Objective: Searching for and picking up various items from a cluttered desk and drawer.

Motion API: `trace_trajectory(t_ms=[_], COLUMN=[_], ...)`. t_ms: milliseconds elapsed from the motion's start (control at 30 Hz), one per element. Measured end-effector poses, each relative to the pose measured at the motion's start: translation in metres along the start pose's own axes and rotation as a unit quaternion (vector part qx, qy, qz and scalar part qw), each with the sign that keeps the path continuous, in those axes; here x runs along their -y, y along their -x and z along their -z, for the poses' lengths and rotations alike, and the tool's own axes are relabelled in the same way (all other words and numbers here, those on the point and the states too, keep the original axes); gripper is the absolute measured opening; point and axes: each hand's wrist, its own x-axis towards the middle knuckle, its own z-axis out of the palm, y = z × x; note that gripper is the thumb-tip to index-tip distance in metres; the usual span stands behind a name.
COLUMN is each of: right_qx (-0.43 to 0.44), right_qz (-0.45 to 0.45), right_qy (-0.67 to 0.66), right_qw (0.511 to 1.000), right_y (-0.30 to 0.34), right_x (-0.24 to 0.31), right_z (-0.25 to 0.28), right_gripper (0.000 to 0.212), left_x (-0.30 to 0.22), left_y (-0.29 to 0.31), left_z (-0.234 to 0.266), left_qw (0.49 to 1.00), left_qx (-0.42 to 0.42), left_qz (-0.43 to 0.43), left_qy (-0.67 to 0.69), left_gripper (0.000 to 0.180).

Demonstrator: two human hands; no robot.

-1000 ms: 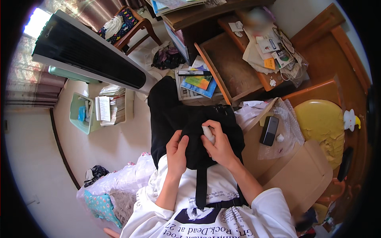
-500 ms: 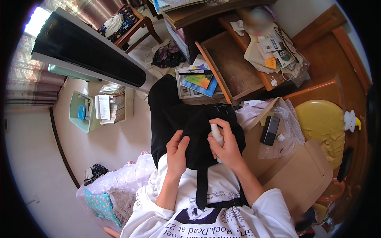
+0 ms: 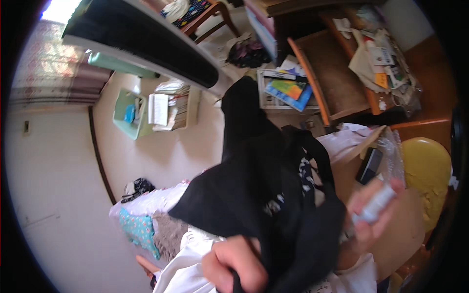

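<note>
In the head view, our left hand [image 3: 237, 263] is curled tight on a black cloth bag [image 3: 244, 195], low down near our white shirt [image 3: 188, 256]. The bag hangs over our lap in big folds, with white print on it and a loop handle [image 3: 326, 158] on its right side. Our right hand [image 3: 364, 219] is well apart from the left one, with its fingers wrapped around a small white bottle [image 3: 377, 202]. Both hands look blurry, so we can't tell just where each finger sits. A cardboard box [image 3: 403, 239] is behind the bottle. We think the bag is light, soft and floppy, so it's best to hold it by the loop or a thick edge. The bottle seems light, stiff and maybe slippery, so we'd grip it around its middle.
</note>
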Motion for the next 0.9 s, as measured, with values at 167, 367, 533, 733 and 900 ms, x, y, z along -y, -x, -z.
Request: trace_trajectory(t_ms=[167,367,533,733,900], right_qx=[-0.041,0.015,0.008,-0.044,-0.031], right_qz=[0.108,0.016,0.003,-0.039,-0.118], right_qy=[-0.044,-0.056,-0.038,-0.010,0.032], right_qw=[0.992,0.998,0.999,0.998,0.992], right_y=[0.020,0.021,0.016,0.011,-0.001], right_x=[0.007,0.015,0.022,0.020,0.016], right_z=[0.008,-0.003,-0.004,-0.015,-0.017], right_gripper=[0.083,0.083,0.080,0.076,0.066], left_x=[-0.001,0.001,0.005,0.016,0.022], left_y=[0.006,0.014,0.011,0.005,0.007], left_z=[0.007,0.006,0.008,0.010,0.023], left_qw=[1.000,0.999,0.997,0.993,0.968], left_qx=[-0.015,-0.009,0.006,0.033,-0.099], left_qz=[0.011,0.019,0.026,0.034,-0.014], left_qy=[0.022,0.048,0.079,0.111,0.229], left_gripper=[0.026,0.026,0.026,0.026,0.023])
